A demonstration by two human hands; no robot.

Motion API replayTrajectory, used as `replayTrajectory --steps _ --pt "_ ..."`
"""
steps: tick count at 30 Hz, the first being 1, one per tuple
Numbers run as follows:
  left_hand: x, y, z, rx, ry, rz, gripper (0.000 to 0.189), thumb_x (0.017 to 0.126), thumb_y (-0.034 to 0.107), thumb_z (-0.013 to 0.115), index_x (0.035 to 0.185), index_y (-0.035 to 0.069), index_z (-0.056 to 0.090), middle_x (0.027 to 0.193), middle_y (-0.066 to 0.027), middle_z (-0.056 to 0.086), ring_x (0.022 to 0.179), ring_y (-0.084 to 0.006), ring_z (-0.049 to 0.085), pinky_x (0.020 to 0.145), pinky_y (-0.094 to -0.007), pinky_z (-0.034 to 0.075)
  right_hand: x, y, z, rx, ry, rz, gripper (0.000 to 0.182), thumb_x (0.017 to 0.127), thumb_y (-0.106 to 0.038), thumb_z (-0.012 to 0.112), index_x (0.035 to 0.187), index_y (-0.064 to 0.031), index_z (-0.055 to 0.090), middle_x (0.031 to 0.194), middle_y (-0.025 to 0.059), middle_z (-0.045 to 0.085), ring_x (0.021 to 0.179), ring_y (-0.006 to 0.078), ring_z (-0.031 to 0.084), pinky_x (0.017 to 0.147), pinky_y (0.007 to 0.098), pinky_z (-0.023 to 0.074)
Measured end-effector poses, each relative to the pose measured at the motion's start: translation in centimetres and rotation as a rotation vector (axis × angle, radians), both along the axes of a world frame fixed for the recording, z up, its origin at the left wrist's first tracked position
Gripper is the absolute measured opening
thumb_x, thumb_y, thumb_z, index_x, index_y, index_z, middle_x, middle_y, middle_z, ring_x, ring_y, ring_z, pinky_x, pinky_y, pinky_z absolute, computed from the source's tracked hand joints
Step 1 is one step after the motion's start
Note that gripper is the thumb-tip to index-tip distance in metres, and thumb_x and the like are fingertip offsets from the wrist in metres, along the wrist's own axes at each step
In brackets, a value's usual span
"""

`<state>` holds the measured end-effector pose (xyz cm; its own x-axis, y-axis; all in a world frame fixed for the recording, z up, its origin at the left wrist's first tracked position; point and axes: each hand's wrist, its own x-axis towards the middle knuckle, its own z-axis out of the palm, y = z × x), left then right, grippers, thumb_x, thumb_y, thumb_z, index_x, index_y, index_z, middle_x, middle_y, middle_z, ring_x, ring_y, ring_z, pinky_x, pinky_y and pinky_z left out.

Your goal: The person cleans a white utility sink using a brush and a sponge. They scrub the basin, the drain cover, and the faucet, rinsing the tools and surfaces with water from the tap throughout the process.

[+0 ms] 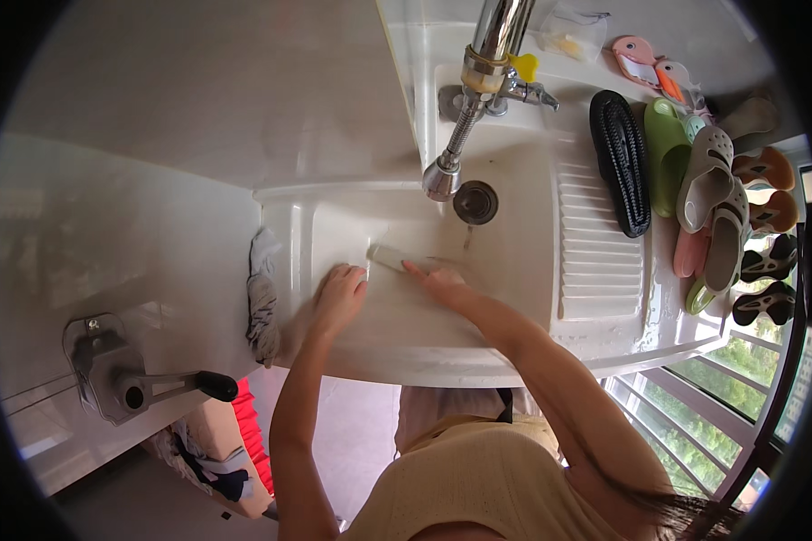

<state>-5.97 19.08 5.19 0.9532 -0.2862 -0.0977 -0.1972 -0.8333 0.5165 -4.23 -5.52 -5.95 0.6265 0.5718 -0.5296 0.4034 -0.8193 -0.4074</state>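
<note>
A white laundry sink (406,324) lies before me, its dark round drain (476,203) near the back. My right hand (438,280) is low in the basin, its fingers on one end of a pale, flat, elongated object (387,257) that may be a brush or a scraper. How the fingers close around it is partly hidden. My left hand (344,287) rests on the basin's floor at the left, fingers bent, with nothing visible in it. Above the drain hangs a chrome faucet spout (441,179) with a flexible neck.
A ribbed washboard (599,250) forms the sink's right side. Beyond it stand a black slipper (620,162), a green slipper (666,155) and several other clogs. A crumpled grey cloth (263,297) hangs over the left rim. On the left wall is a crank handle (189,387). A yellow-handled valve (524,67) is by the faucet.
</note>
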Motion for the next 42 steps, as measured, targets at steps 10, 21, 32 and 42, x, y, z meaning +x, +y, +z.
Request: replayTrajectory --steps 10,21,32,42 --pt "-1.4 0.4 1.4 0.039 0.032 -0.002 0.026 0.089 0.014 0.06 0.112 0.002 0.06 0.11 -0.0151 0.063 0.107 -0.034 0.054 0.094 -0.0418 0.043 0.6 -5.8 6.8 -0.101 0.052 -0.326 0.059 0.095 -0.012 0.044 0.149 -0.0257 0.026 0.112 0.0224 0.062 0.097 0.0371 0.065 0.079 0.0481 0.0531" --pt "-3.5 0.2 2.4 0.129 -0.033 -0.015 0.026 0.088 0.014 0.062 0.112 0.004 0.062 0.108 -0.0134 0.064 0.107 -0.0322 0.056 0.095 -0.0425 0.043 -0.2 -1.2 1.8 0.027 0.084 -0.051 0.065 0.093 -0.007 0.044 0.152 -0.0246 0.022 0.113 0.0214 0.062 0.097 0.0366 0.065 0.08 0.0464 0.0532" --pt "-6.1 0.4 2.0 0.076 -0.126 0.089 0.022 0.088 0.015 0.062 0.106 0.004 0.063 0.101 -0.0126 0.066 0.1 -0.0323 0.058 0.088 -0.0425 0.046 -0.8 -7.4 9.7 -0.22 -0.016 -0.008 0.057 0.095 -0.014 0.045 0.149 -0.0231 0.03 0.105 0.0182 0.064 0.095 0.0308 0.066 0.078 0.0426 0.0541" --pt "-6.0 -0.2 2.4 0.028 -0.157 0.189 0.009 0.087 0.012 0.062 0.09 0.004 0.065 0.083 -0.0101 0.066 0.082 -0.0306 0.06 0.076 -0.042 0.048 0.7 -1.2 3.2 0.057 0.061 0.049 0.062 0.094 -0.013 0.045 0.15 -0.0329 0.027 0.114 0.0174 0.06 0.101 0.0352 0.062 0.086 0.0447 0.0502"
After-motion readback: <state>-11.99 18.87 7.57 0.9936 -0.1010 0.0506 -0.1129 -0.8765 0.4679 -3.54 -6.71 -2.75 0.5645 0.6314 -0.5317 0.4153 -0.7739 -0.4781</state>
